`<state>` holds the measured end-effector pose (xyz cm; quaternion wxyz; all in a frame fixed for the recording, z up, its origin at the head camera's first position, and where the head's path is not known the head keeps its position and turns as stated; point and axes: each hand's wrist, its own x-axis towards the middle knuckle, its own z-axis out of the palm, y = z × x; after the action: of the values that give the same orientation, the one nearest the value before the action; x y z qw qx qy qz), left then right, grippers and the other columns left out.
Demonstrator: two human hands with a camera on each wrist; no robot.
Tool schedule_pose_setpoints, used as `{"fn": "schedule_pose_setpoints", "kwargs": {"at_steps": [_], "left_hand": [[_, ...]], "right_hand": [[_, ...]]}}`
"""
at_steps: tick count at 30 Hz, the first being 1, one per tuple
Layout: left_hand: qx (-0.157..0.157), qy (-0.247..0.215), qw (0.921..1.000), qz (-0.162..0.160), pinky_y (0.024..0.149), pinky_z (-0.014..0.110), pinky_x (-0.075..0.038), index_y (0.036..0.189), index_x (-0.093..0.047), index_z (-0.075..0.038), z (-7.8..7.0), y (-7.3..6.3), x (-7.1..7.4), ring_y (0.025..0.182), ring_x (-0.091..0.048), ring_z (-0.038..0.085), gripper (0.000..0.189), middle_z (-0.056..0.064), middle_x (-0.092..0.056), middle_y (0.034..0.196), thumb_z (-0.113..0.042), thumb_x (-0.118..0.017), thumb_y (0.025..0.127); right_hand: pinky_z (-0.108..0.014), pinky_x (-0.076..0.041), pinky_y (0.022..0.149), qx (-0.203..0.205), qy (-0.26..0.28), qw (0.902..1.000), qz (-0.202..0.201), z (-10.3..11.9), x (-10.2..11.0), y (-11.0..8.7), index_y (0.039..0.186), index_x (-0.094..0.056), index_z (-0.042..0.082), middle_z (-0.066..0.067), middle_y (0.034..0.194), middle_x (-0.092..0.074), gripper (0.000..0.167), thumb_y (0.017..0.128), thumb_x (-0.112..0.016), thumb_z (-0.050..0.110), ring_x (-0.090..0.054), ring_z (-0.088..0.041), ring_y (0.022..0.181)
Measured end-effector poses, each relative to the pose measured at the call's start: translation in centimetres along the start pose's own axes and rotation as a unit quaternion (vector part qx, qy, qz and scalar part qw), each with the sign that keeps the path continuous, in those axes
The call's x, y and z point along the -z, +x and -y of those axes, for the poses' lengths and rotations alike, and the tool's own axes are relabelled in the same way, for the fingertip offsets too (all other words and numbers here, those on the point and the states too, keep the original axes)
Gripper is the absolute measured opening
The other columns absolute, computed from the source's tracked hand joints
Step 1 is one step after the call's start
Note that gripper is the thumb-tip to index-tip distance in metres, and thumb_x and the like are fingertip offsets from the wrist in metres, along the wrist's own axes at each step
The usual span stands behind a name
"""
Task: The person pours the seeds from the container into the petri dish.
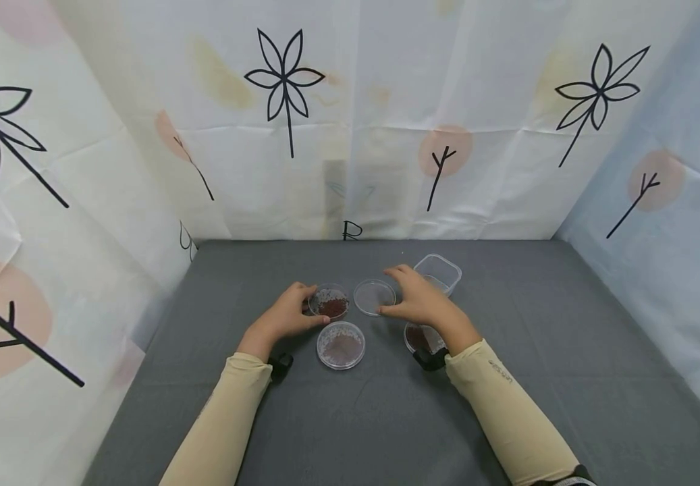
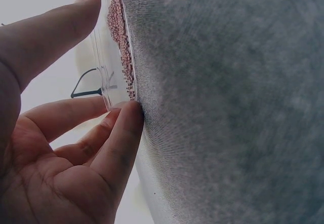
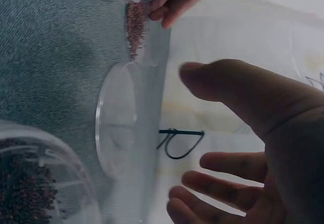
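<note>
My left hand holds a clear petri dish by its sides, thumb at the near edge and fingers on the far left. Reddish-brown granules lie heaped inside it, and the dish sits low against the grey cloth in the left wrist view. Just to its right lies a clear round lid, flat and see-through. My right hand hovers at that lid's right side with thumb and fingers spread; in the right wrist view a gap shows between the fingers and the lid.
A second petri dish with granules stands in front of the held one. Another dish of granules is partly hidden under my right wrist. Behind my right hand stands a clear rectangular container. Patterned curtains border the grey table.
</note>
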<state>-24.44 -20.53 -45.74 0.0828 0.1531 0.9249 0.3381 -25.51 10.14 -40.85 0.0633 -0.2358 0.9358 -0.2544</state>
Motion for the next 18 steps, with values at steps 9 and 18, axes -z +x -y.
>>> {"fn": "schedule_pose_setpoints", "kwargs": {"at_steps": [9,18], "left_hand": [[-0.003,-0.001,1.0000,-0.002,0.099,0.052,-0.051,0.159,-0.039,0.010,0.0,0.0,0.0,0.113,-0.057,0.031,0.086,0.027,-0.052,0.138,-0.029,-0.083,0.096],[-0.001,0.008,1.0000,-0.001,0.092,0.047,-0.048,0.159,-0.040,0.009,-0.1,0.0,0.0,0.105,-0.052,0.027,0.086,0.025,-0.052,0.136,-0.031,-0.082,0.096]], "right_hand": [[-0.058,-0.042,0.118,-0.025,-0.022,0.9986,0.042,-0.9,-0.9,1.3,0.158,-0.041,-0.008,-0.030,0.157,-0.046,0.094,0.090,-0.084,0.039,-0.048,-0.044,0.145],[-0.056,-0.047,0.112,-0.070,-0.053,0.9931,0.077,-1.0,-1.2,2.1,0.154,-0.047,-0.010,-0.030,0.149,-0.050,0.094,0.088,-0.087,0.042,-0.054,-0.042,0.137]]}}
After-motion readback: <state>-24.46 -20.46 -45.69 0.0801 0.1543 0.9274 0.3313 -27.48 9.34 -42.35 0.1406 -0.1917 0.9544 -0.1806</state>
